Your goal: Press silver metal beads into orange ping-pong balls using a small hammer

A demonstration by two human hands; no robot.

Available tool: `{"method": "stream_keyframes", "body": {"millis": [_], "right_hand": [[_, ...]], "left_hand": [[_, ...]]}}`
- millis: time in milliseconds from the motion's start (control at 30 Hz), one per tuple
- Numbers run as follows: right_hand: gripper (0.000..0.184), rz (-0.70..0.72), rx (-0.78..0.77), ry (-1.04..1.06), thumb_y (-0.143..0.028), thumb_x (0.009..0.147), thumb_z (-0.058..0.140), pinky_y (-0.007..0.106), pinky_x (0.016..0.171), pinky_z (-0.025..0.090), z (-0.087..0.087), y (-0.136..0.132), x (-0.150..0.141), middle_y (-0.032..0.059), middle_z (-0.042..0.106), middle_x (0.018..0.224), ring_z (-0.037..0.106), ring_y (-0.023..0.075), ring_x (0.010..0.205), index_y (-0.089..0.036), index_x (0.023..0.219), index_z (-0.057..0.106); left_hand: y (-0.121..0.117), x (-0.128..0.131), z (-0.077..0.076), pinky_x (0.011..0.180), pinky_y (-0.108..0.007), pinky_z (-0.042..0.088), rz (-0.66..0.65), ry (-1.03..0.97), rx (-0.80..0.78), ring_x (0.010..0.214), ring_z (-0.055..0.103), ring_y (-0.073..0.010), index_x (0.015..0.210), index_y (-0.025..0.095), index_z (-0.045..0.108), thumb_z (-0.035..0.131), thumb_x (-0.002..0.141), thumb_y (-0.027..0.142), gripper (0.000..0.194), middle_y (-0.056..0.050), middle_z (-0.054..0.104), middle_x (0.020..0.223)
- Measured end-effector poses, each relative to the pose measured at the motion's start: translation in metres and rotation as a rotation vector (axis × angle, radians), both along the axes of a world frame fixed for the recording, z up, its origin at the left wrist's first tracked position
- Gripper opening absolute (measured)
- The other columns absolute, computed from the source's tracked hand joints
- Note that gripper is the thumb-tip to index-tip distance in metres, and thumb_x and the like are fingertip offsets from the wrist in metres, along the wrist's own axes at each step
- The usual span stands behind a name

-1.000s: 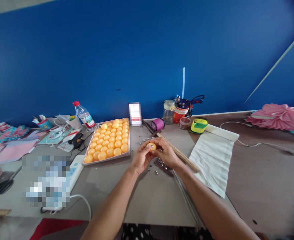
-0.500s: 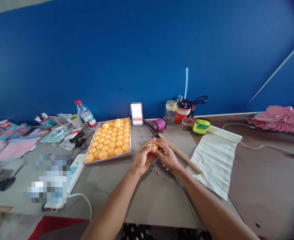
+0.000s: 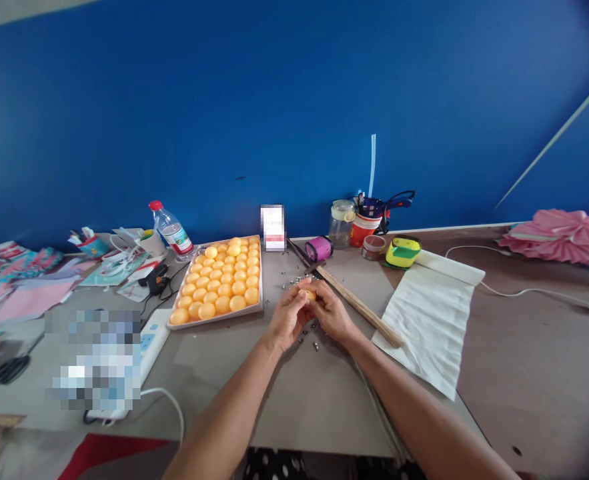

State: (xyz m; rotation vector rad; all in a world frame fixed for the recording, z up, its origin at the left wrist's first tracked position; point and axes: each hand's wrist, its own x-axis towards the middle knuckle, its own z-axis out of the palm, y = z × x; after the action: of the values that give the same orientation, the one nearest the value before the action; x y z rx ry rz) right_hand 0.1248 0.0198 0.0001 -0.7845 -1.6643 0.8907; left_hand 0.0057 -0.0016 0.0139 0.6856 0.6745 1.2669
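Observation:
Between both sets of fingers is an orange ping-pong ball (image 3: 311, 295), mostly covered by them. My left hand (image 3: 289, 313) grips its left side, with the thumb laid over the front. From the right, my right hand (image 3: 333, 312) closes its fingers and thumb on the same ball. Small shiny metal pieces, perhaps little bells (image 3: 316, 346), lie scattered on the table under and around my hands. To the left stands a shallow white tray (image 3: 217, 323) filled with rows of orange ping-pong balls (image 3: 223, 305), a few resting on top.
Wooden sticks (image 3: 361, 307) and a white cloth roll (image 3: 431, 320) lie right of my hands. Behind are a purple roll (image 3: 319, 249), a glass jar (image 3: 341, 227) and a yellow-green tape roll (image 3: 403, 252). A water bottle (image 3: 173, 230), power strip (image 3: 149, 347) and scissors (image 3: 9, 369) are leftward.
My left thumb has moved over the front of the ball, covering the silver piece that showed there. Both hands stay in nearly the same place.

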Motion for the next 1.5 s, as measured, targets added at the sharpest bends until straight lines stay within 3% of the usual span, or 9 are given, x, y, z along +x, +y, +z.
{"method": "stream_keyframes", "body": {"millis": [133, 200, 333, 500, 633, 767, 1033, 1233, 1500], "right_hand": [[0.045, 0.032, 0.037, -0.096, -0.022, 0.076, 0.058, 0.037, 0.092, 0.042, 0.001, -0.004, 0.004, 0.0075, 0.054, 0.113, 0.051, 0.0222, 0.105, -0.024, 0.121, 0.051], [0.049, -0.042, 0.059, -0.128, -0.02, 0.075, 0.056, 0.037, 0.09, 0.043, -0.001, -0.002, 0.007, 0.008, 0.054, 0.113, 0.053, 0.0211, 0.099, -0.023, 0.123, 0.048], [0.038, -0.33, 0.069, -0.174, -0.022, 0.076, 0.053, 0.036, 0.076, 0.047, -0.007, 0.01, 0.017, 0.0059, 0.055, 0.096, 0.054, 0.0164, 0.073, -0.019, 0.114, 0.052], [0.027, -0.494, 0.045, -0.257, -0.023, 0.075, 0.051, 0.033, 0.072, 0.046, -0.006, 0.021, 0.028, 0.0062, 0.056, 0.088, 0.053, 0.0172, 0.071, -0.016, 0.099, 0.058], [0.029, -0.493, 0.003, -0.334, -0.022, 0.074, 0.05, 0.033, 0.073, 0.045, -0.008, 0.021, 0.027, 0.0071, 0.057, 0.089, 0.054, 0.0173, 0.071, -0.015, 0.101, 0.059], [0.03, -0.439, -0.018, -0.563, -0.024, 0.077, 0.051, 0.035, 0.081, 0.041, -0.011, 0.018, 0.025, 0.0096, 0.059, 0.103, 0.055, 0.0217, 0.089, -0.018, 0.105, 0.061], [0.038, -0.372, 0.012, -1.013, -0.027, 0.08, 0.053, 0.037, 0.083, 0.031, -0.007, 0.011, 0.023, 0.0119, 0.058, 0.113, 0.046, 0.0272, 0.103, -0.02, 0.118, 0.058], [0.024, -0.331, 0.021, -1.045, -0.021, 0.081, 0.05, 0.036, 0.082, 0.027, -0.008, 0.012, 0.024, 0.0085, 0.062, 0.101, 0.048, 0.0251, 0.099, -0.022, 0.099, 0.066], [0.017, -0.388, 0.036, -0.912, -0.018, 0.08, 0.048, 0.033, 0.077, 0.026, -0.013, 0.017, 0.025, 0.0059, 0.064, 0.084, 0.052, 0.0204, 0.087, -0.02, 0.075, 0.064]], "left_hand": [[0.001, 0.001, 0.003, 0.075, -0.031, 0.049, 0.045, 0.052, 0.01, 0.078, 0.063, -0.0162, 0.105, 0.017, 0.06, 0.07, 0.07, 0.03, 0.038, -0.004, 0.066, 0.091], [0.003, -0.001, 0.003, 0.072, -0.03, 0.048, 0.097, 0.081, -0.003, 0.071, 0.062, -0.0142, 0.102, 0.016, 0.059, 0.07, 0.069, 0.028, 0.036, -0.003, 0.065, 0.085], [0.006, -0.004, 0.003, 0.069, -0.031, 0.049, 0.163, 0.11, -0.02, 0.065, 0.06, -0.0118, 0.097, 0.015, 0.057, 0.072, 0.065, 0.023, 0.036, -0.001, 0.063, 0.083], [0.007, -0.006, 0.003, 0.07, -0.023, 0.046, 0.151, 0.029, 0.014, 0.073, 0.059, -0.0098, 0.101, 0.015, 0.057, 0.076, 0.059, 0.014, 0.047, -0.001, 0.06, 0.091], [0.007, -0.01, 0.005, 0.064, -0.021, 0.044, 0.067, -0.103, -0.015, 0.074, 0.058, -0.0101, 0.109, 0.015, 0.055, 0.071, 0.07, 0.024, 0.043, -0.004, 0.059, 0.095], [0.007, -0.014, 0.008, 0.064, -0.023, 0.045, 0.0, -0.232, -0.067, 0.076, 0.058, -0.0128, 0.111, 0.015, 0.054, 0.063, 0.075, 0.029, 0.039, -0.006, 0.059, 0.094], [0.008, -0.011, 0.002, 0.062, -0.022, 0.044, 0.005, -0.074, -0.051, 0.071, 0.059, -0.0116, 0.108, 0.014, 0.054, 0.068, 0.071, 0.017, 0.04, -0.006, 0.061, 0.088], [0.006, -0.013, 0.003, 0.056, -0.02, 0.043, -0.005, -0.087, -0.003, 0.065, 0.058, -0.0096, 0.112, 0.017, 0.053, 0.067, 0.076, 0.027, 0.039, -0.005, 0.061, 0.086], [0.005, -0.013, 0.01, 0.067, -0.024, 0.05, -0.035, -0.16, -0.067, 0.074, 0.062, -0.0133, 0.12, 0.015, 0.049, 0.061, 0.08, 0.026, 0.043, -0.007, 0.061, 0.093]]}}
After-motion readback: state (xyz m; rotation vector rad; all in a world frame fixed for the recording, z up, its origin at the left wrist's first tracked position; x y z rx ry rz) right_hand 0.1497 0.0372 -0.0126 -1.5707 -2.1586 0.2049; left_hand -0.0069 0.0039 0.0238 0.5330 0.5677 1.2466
